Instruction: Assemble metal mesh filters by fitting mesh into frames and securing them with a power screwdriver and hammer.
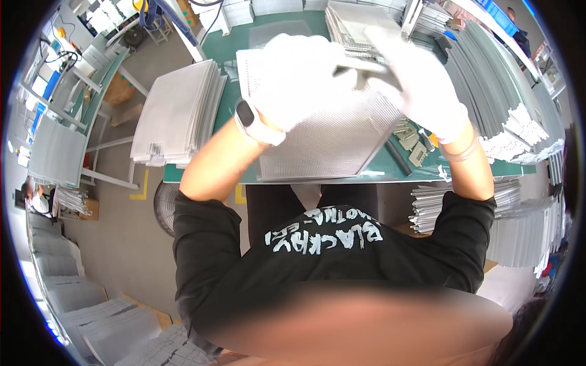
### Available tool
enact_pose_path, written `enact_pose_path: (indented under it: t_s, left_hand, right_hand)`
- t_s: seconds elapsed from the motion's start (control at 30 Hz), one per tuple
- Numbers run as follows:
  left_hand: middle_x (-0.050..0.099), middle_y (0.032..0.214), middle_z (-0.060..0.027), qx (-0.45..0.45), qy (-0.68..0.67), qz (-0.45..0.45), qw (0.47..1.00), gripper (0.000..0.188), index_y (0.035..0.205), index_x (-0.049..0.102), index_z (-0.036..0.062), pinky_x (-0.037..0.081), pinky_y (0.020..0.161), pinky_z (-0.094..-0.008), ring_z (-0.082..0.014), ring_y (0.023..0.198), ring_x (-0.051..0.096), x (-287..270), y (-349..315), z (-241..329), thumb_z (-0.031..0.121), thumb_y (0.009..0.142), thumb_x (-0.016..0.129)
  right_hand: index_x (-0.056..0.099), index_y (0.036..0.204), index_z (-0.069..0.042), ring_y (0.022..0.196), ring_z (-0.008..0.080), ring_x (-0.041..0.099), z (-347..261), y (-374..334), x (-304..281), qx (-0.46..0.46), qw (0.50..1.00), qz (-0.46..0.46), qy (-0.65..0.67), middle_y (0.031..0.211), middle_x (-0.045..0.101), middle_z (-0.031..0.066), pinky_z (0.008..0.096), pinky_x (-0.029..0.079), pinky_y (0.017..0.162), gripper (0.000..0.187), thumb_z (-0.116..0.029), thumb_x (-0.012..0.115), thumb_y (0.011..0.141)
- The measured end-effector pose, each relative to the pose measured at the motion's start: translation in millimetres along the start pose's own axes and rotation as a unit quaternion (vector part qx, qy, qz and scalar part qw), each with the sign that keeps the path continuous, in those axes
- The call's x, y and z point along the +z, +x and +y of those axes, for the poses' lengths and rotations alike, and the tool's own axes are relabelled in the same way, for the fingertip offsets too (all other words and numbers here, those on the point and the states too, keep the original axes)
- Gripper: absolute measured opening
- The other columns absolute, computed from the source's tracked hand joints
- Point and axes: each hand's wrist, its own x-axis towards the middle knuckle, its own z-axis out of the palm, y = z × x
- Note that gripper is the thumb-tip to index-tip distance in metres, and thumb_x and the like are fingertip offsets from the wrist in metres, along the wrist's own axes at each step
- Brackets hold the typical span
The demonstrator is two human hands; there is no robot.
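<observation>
1. Two white-gloved hands work over one perforated metal mesh panel, which lies tilted on the green desk at its near edge.
2. The left hand rests spread on the panel's upper left part, fingers loosely curled against the mesh; a dark wristband sits on that wrist.
3. The right hand has its fingers closed around a thin grey metal strip at the panel's top edge.
4. One stack of similar mesh sheets lies left of the desk.
5. Several small metal brackets lie just right of the panel.
</observation>
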Motion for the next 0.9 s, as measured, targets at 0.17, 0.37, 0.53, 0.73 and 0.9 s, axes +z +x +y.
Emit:
enact_pose_path:
  t_s: [0.17, 0.37, 0.53, 0.73, 0.9]
  left_hand:
    - [0.064, 0.088, -0.0068, 0.024, -0.022, -0.003, 0.999, 0.033, 0.104, 0.067, 0.0115, 0.045, 0.077, -0.0374, -0.0245, 0.083, 0.062, -8.4, 1.9, 23.4, 0.032, 0.079, 0.072]
    - [0.063, 0.117, -0.0157, 0.026, 0.024, 0.051, 0.998, 0.046, 0.112, 0.064, 0.0033, 0.043, 0.095, -0.0493, -0.0362, 0.111, 0.057, -69.9, -35.9, 11.5, 0.026, 0.073, 0.072]
    - [0.061, 0.123, -0.0196, -0.256, 0.237, -0.048, 0.936, 0.038, 0.122, 0.061, 0.0017, 0.043, 0.102, -0.047, -0.0395, 0.116, 0.056, -77.4, -178.4, -133.5, 0.017, 0.087, 0.062]
    - [0.047, 0.139, -0.029, -0.523, 0.185, -0.319, 0.769, 0.078, 0.139, 0.046, -0.0007, 0.042, 0.104, -0.0484, -0.0434, 0.124, 0.05, -50.8, -289.5, -206.0, 0.055, 0.086, 0.058]
    - [0.043, 0.143, -0.0282, -0.543, 0.166, -0.342, 0.749, 0.082, 0.14, 0.045, -0.0015, 0.04, 0.106, -0.045, -0.0421, 0.129, 0.048, -50.6, -249.1, -171.2, 0.058, 0.085, 0.059]
  right_hand:
    - [0.068, 0.11, -0.004, 0.074, 0.0288, 0.065, -14.1, -15.5, -12.5, 0.06, 0.997, -0.026, 0.049, 0.089, 0.069, 0.0126, 0.0365, 0.051, 0.068, 0.03, -0.022, 0.069, 0.086]
    - [0.064, 0.108, -0.002, 0.078, 0.0228, 0.064, -21.0, -93.6, -68.9, 0.285, 0.957, 0.041, 0.039, 0.091, 0.068, 0.0094, 0.0334, 0.05, 0.067, 0.022, -0.014, 0.064, 0.09]
    - [0.059, 0.12, 0.003, 0.081, 0.0144, 0.058, -24.1, -188.8, -133.6, 0.59, 0.668, 0.453, -0.022, 0.105, 0.065, 0.0056, 0.0268, 0.048, 0.074, 0.028, -0.015, 0.047, 0.102]
    - [0.056, 0.127, 0.006, 0.12, 0.0307, 0.053, 41.3, -198.4, -227.7, 0.521, 0.71, 0.472, -0.04, 0.132, 0.053, 0.0204, 0.0325, 0.044, 0.1, 0.031, -0.008, 0.049, 0.099]
    - [0.061, 0.117, -0.001, 0.09, 0.0201, 0.059, 152.8, -246.4, -240.5, 0.464, 0.807, 0.266, -0.251, 0.102, 0.062, 0.0134, 0.0282, 0.05, 0.079, 0.028, -0.013, 0.061, 0.092]
